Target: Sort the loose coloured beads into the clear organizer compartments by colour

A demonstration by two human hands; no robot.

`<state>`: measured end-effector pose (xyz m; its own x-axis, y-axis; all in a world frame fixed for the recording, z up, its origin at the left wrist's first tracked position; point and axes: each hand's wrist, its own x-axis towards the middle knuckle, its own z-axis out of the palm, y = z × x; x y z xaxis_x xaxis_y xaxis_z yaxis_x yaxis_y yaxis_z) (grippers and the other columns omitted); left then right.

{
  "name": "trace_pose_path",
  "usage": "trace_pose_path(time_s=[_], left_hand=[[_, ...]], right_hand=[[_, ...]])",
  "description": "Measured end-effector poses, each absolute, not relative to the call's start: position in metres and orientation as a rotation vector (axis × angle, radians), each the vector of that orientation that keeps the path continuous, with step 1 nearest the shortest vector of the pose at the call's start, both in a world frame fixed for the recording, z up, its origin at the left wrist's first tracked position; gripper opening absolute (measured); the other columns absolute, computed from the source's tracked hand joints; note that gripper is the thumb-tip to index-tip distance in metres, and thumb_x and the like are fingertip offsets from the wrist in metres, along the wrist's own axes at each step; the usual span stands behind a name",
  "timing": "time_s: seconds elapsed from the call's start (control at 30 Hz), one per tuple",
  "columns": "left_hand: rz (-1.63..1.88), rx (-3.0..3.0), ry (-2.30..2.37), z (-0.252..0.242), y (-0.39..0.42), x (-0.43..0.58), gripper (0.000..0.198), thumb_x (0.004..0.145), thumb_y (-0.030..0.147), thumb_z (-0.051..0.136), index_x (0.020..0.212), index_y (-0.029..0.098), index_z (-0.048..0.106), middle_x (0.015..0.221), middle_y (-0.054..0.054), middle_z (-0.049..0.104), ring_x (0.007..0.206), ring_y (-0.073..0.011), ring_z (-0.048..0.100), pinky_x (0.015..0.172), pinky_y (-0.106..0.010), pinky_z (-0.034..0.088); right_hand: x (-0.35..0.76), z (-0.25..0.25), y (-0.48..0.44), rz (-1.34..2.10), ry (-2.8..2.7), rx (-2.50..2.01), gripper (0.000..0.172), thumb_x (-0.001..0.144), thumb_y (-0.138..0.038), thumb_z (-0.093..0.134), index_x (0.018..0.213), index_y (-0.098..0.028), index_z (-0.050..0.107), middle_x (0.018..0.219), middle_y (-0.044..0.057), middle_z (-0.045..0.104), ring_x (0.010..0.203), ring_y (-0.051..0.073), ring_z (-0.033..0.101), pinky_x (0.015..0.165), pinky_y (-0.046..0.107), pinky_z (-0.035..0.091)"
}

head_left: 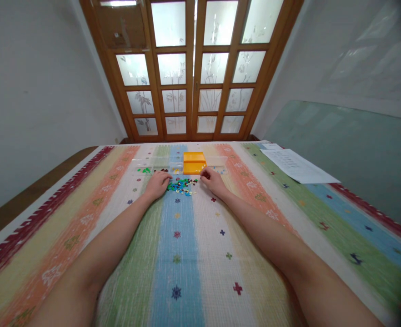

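A pile of small coloured beads (181, 185), mostly blue and green, lies on the striped cloth (187, 254) far ahead of me. My left hand (157, 184) rests at the pile's left edge, fingers curled down onto the cloth. My right hand (213, 179) sits at the pile's right edge, fingertips pinched together near the beads. Whatever either hand holds is too small to see. Just behind the pile stands an orange tray (194, 162), with clear compartment boxes to its left (152, 167) and right (217, 164) holding sorted beads.
A printed paper sheet (298, 165) lies at the right on the cloth. Behind the table is a wooden door with frosted glass panes (193, 68). A pale green glass sheet (350, 150) leans against the right wall.
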<state>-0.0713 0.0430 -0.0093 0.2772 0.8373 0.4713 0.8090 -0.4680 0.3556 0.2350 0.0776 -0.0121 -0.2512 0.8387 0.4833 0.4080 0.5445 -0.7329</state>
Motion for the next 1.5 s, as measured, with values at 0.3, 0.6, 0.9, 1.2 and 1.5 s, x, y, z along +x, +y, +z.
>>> trace_pose_path(time_s=[0.3,0.6,0.9,1.2,1.5], left_hand=[[0.924,2.444,1.649,-0.0089,0.0447,-0.0734,0.035,0.093,0.012,0.046,0.104,0.02,0.078,0.103,-0.008,0.076,0.103,-0.0261,0.063,0.098,-0.043,0.05],[0.861,2.482,1.615,-0.0103,0.0459,-0.0751,0.031,0.088,0.012,0.05,0.092,0.023,0.079,0.102,-0.007,0.074,0.102,-0.0252,0.063,0.099,-0.043,0.049],[0.866,2.473,1.616,-0.0076,0.0438,-0.0734,0.025,0.088,0.015,0.052,0.088,0.022,0.076,0.096,-0.007,0.073,0.099,-0.0251,0.062,0.097,-0.043,0.049],[0.81,2.488,1.57,-0.0044,0.0426,-0.0727,0.025,0.086,0.014,0.051,0.083,0.022,0.075,0.093,-0.005,0.074,0.098,-0.0244,0.064,0.098,-0.042,0.049],[0.788,2.519,1.53,-0.002,0.0394,-0.0702,0.025,0.087,0.014,0.052,0.087,0.022,0.076,0.097,-0.005,0.074,0.102,-0.0247,0.064,0.1,-0.042,0.049]], right_hand=[[0.2382,-0.013,0.0846,0.636,-1.725,-1.083,0.019,0.084,-0.028,0.056,0.093,-0.021,0.071,0.097,0.006,0.075,0.089,0.021,0.068,0.084,0.035,0.052],[0.2393,-0.0095,0.081,0.346,-1.85,-1.12,0.038,0.092,-0.021,0.055,0.127,-0.024,0.071,0.13,0.01,0.071,0.119,0.026,0.066,0.106,0.048,0.052],[0.2362,-0.0121,0.0804,0.207,-2.026,-1.106,0.045,0.095,-0.021,0.058,0.139,-0.021,0.065,0.149,0.012,0.059,0.14,0.028,0.053,0.121,0.052,0.039],[0.2394,-0.012,0.08,0.251,-1.961,-1.124,0.041,0.095,-0.022,0.057,0.134,-0.023,0.068,0.136,0.012,0.068,0.126,0.028,0.062,0.114,0.05,0.046],[0.2378,-0.0129,0.0789,0.209,-1.976,-1.114,0.035,0.094,-0.022,0.057,0.127,-0.021,0.07,0.129,0.013,0.069,0.119,0.029,0.062,0.108,0.048,0.048]])
